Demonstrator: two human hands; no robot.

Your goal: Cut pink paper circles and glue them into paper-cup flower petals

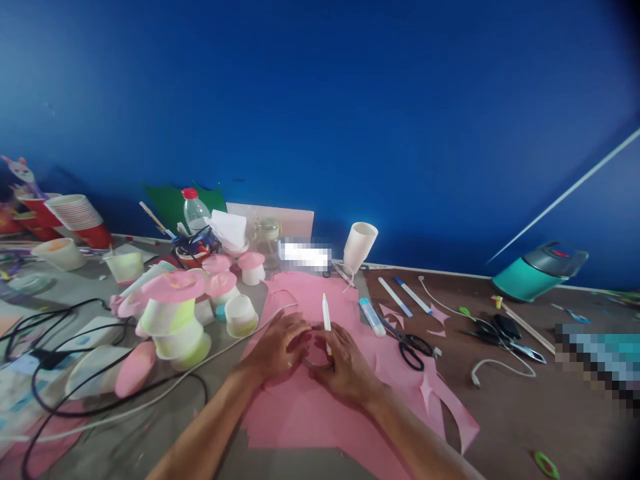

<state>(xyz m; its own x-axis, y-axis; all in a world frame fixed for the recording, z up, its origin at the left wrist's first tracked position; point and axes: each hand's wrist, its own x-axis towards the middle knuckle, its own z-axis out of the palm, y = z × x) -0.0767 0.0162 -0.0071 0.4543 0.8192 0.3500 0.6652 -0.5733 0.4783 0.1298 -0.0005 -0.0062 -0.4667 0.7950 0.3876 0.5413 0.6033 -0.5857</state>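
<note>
- A round ring-shaped object (316, 348) is pressed flat onto a pink paper sheet (310, 407), directly between the two hands; what it is made of cannot be told.
- The ring is steadied from its left side by the left hand (278, 345), whose fingers are spread narrow and laid over its rim.
- A white pen (327, 319) is gripped in the right hand (346, 360), its tip set down at the ring's right edge and its shaft pointing up and away from the person.
- The pink sheet is spread beneath both hands and forearms and runs on beyond the fingertips.
- Just right of the right hand, black-handled scissors (413, 348) are laid at the sheet's edge, with pink paper scraps (440, 393) close by.
- Just beyond the right hand, a glue stick (372, 316) is laid flat, and farther right two white markers (404, 296) are seen on the brown table (505, 420).
- Left of the left hand, a cluster of paper cups with pink discs on top (175, 313) is stood, and black cables (60, 353) are looped farther left.
- Beyond the hands, near the blue wall (350, 100), a white cup (360, 245) and a plastic bottle with a red cap (194, 209) are set.
- Well to the right, a teal container (540, 269) is laid on its side.
</note>
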